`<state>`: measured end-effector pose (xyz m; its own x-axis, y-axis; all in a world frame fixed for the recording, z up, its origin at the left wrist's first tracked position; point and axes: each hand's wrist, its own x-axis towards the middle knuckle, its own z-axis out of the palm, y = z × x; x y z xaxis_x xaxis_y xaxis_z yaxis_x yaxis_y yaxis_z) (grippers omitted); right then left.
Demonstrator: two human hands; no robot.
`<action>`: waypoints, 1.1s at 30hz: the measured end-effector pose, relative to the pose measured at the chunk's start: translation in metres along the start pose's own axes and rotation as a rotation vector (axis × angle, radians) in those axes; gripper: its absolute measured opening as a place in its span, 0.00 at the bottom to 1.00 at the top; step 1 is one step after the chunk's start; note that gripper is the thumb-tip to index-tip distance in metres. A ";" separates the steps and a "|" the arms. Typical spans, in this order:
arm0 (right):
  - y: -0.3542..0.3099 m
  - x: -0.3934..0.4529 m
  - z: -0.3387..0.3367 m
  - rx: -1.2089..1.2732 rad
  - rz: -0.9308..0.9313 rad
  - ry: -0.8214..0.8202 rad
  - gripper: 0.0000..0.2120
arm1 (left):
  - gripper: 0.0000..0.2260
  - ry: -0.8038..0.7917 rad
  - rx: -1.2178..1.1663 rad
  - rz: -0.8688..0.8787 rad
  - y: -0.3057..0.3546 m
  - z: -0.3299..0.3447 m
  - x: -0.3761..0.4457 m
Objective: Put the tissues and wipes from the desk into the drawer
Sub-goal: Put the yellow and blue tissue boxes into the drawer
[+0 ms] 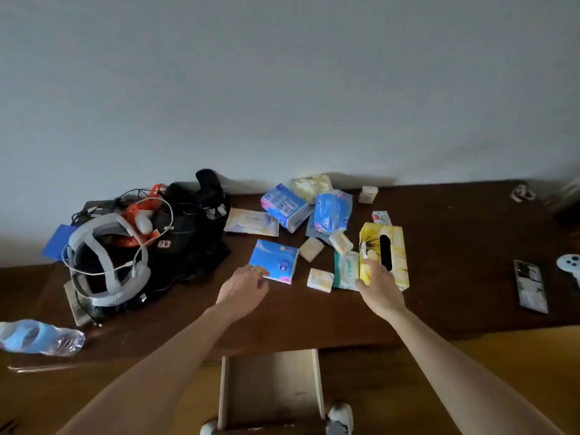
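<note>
Room: plain pale wall behind a dark wooden table (455,246), seen from above the near edge.
Drawer: the drawer (272,390) stood pulled out below the near edge, apparently empty, directly under both forearms.
Left hand: the left hand (243,288) had its fingers loosely curled and touching the near corner of a flat blue tissue pack (275,260); nothing was lifted.
Right hand: the right hand (378,288) lay spread against the near left side of the yellow tissue box (384,254), not closed around it.
Key relation: both items lay just beyond the hands, away from the drawer; the box's long axis ran from the near edge toward the wall, so each would likely be drawn straight back.
Other tissues: small packets and a green wipes pack (345,271) sat between the two; more blue packs (287,206) lay nearer the wall.
Obstacles: headset and cable pile (135,246) crowded the left edge; a water bottle (37,337) lay at the near left corner.
</note>
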<state>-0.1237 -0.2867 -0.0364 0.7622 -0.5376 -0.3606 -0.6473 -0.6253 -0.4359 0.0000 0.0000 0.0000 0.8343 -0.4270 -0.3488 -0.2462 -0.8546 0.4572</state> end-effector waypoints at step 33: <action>0.112 -0.173 0.148 -0.185 -0.114 0.238 0.29 | 0.55 -0.365 0.410 0.302 -0.105 0.162 -0.090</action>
<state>-0.3266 -0.1799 -0.1443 0.8208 -0.5613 -0.1055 -0.5647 -0.7699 -0.2972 -0.1290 0.0801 -0.1491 0.4937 -0.6788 -0.5436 -0.6742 -0.6936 0.2538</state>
